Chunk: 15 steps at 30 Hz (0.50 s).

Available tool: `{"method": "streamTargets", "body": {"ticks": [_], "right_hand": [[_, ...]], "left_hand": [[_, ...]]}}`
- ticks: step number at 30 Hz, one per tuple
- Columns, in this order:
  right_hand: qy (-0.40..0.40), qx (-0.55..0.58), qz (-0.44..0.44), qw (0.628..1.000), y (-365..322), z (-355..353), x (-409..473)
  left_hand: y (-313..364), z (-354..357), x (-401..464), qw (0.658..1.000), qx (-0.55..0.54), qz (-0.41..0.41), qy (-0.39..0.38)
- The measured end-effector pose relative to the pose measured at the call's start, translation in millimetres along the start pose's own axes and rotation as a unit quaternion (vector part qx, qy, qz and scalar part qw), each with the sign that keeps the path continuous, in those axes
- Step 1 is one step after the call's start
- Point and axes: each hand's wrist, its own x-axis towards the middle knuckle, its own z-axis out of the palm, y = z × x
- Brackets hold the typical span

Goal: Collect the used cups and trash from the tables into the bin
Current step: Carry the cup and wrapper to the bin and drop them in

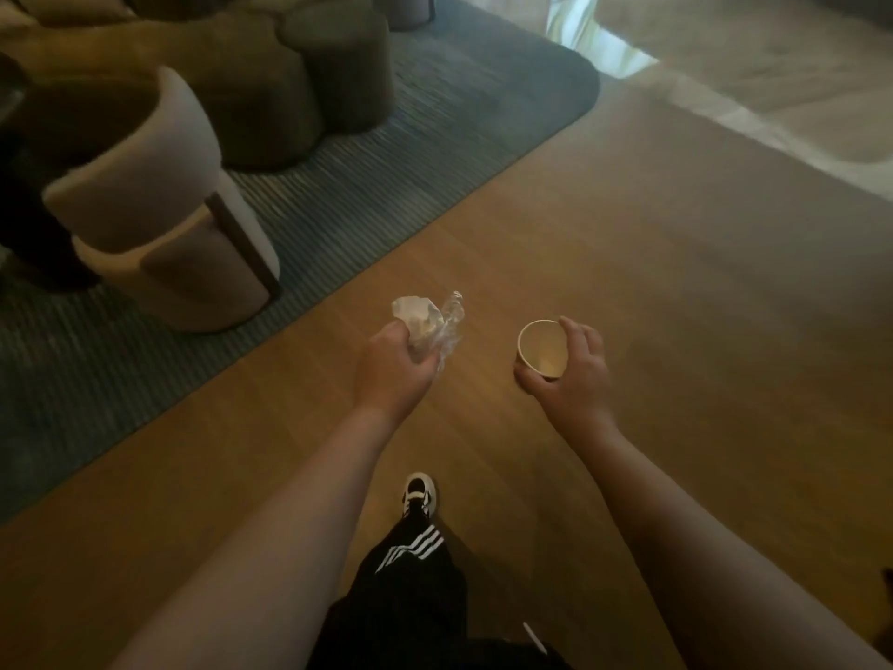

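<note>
Left hand [394, 367] grips crumpled wrapper [427, 326], right hand [572, 374] curls round empty cup [542, 349], both above floor [652, 282].

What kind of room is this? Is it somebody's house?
Probably a lounge or café seating area, though a home is possible. There is a round cream armchair, a plump dark sofa on a big grey rug, and a wide wooden floor.

The left hand [394, 367] hides the lower part of the crumpled wrapper [427, 326]. The right hand [572, 369] covers the paper cup [542, 349] outer wall. The dark sofa [270, 65], upper left, runs off the frame's top edge, blurred.
</note>
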Motion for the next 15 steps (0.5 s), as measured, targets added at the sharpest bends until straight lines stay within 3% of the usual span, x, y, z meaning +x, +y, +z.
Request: {"method": "streamTargets", "body": {"ticks": [8, 15], "right_hand": [[0.080, -0.013, 0.049, 0.996, -30.6, 29.7, 140.6], [0.117, -0.034, 0.088, 0.989, -28.2, 27.3, 234.1]], "left_hand": [[8.1, 11.0, 180.8, 0.996, 0.011, 0.064, -0.068], [36.5, 58.0, 286.7, 0.986, 0.004, 0.118, -0.115]]}}
